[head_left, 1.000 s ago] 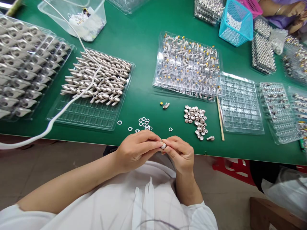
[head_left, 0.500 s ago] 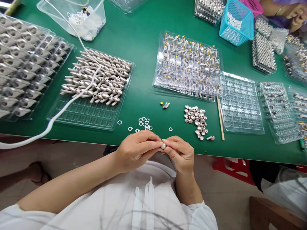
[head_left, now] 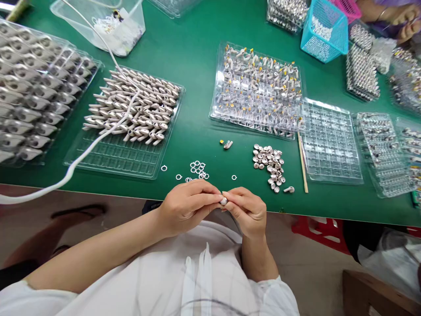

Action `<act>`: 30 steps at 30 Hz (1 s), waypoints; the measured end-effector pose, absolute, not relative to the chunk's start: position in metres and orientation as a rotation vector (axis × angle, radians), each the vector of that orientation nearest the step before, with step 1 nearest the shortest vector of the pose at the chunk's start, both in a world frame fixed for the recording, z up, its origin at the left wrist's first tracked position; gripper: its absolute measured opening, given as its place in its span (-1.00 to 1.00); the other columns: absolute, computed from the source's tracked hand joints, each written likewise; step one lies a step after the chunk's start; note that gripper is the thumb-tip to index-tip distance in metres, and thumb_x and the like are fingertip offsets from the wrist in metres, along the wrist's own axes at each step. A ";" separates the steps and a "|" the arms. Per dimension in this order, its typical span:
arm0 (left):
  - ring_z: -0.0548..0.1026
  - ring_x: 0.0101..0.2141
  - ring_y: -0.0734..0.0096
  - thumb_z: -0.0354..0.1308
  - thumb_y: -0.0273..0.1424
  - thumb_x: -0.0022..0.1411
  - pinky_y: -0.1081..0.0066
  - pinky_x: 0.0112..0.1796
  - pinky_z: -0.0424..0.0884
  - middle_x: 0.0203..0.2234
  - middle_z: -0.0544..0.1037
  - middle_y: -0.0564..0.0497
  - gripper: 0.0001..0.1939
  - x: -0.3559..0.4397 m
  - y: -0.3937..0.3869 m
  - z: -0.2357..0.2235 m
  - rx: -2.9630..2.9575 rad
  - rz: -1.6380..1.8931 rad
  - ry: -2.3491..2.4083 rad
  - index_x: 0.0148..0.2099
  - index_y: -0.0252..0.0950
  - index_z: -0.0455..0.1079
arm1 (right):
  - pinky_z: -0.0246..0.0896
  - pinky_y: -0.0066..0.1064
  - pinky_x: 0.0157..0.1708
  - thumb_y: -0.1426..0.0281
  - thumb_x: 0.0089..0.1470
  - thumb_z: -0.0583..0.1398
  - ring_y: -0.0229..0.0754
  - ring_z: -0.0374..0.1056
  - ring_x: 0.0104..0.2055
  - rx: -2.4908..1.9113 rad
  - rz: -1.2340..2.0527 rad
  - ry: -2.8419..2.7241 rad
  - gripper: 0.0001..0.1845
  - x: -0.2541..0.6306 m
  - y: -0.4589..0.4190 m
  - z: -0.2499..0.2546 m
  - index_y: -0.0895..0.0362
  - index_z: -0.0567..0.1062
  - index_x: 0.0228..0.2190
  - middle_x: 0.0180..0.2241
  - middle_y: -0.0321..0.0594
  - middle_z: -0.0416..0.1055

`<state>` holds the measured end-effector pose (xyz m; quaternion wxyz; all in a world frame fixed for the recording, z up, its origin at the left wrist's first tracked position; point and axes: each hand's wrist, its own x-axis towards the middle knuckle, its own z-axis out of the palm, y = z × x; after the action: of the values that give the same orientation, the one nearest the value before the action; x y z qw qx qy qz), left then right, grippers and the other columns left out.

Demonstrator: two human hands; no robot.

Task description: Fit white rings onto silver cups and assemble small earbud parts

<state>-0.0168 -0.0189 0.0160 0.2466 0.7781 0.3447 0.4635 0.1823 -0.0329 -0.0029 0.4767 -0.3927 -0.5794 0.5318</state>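
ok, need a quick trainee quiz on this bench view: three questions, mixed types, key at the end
1. True or false: the left hand and right hand both pinch the same small part.

2. Which is closest to the wooden stick?
A) clear tub
B) pile of round caps
C) blue basket

3. Fill in: the white cable crosses in front of a tray of parts in the ____ half of the picture.

Key: 1. True. 2. B. 3. left.

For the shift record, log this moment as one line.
left hand: pinching small part; right hand: pinching same part; ahead on table: white rings, rounded caps
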 end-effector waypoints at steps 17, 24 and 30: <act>0.54 -0.39 0.45 0.07 -0.61 0.31 0.51 -0.39 0.48 -0.38 0.58 -0.10 -0.84 -0.023 -0.019 0.017 2.315 1.150 0.939 -0.15 -0.36 0.46 | 0.50 -0.38 -0.32 0.53 0.11 0.29 -0.20 0.50 -0.27 -0.970 0.912 -1.750 -0.52 0.178 -0.033 0.016 -0.01 0.50 0.07 -0.23 -0.13 0.56; 0.54 -0.37 0.44 0.08 -0.61 0.31 0.50 -0.37 0.50 -0.37 0.58 -0.10 -0.87 -0.021 -0.019 0.016 2.316 1.196 0.949 -0.16 -0.34 0.41 | 0.49 -0.40 -0.40 0.53 0.14 0.26 -0.21 0.50 -0.32 -1.031 0.860 -1.701 -0.64 0.172 -0.034 0.015 0.02 0.57 -0.03 -0.29 -0.15 0.57; 0.52 -0.41 0.45 0.04 -0.61 0.32 0.52 -0.40 0.47 -0.40 0.57 -0.07 -0.85 -0.020 -0.016 0.019 2.338 1.191 0.982 -0.21 -0.34 0.41 | 0.48 -0.37 -0.39 0.61 0.10 0.27 -0.21 0.48 -0.33 -1.037 0.738 -1.690 -0.53 0.166 -0.039 0.011 0.01 0.54 0.02 -0.30 -0.16 0.54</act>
<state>-0.0201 -0.0163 0.0194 0.1691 0.8224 0.3455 0.4191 0.1663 -0.0390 0.0112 0.4906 -0.4272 -0.6961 0.3037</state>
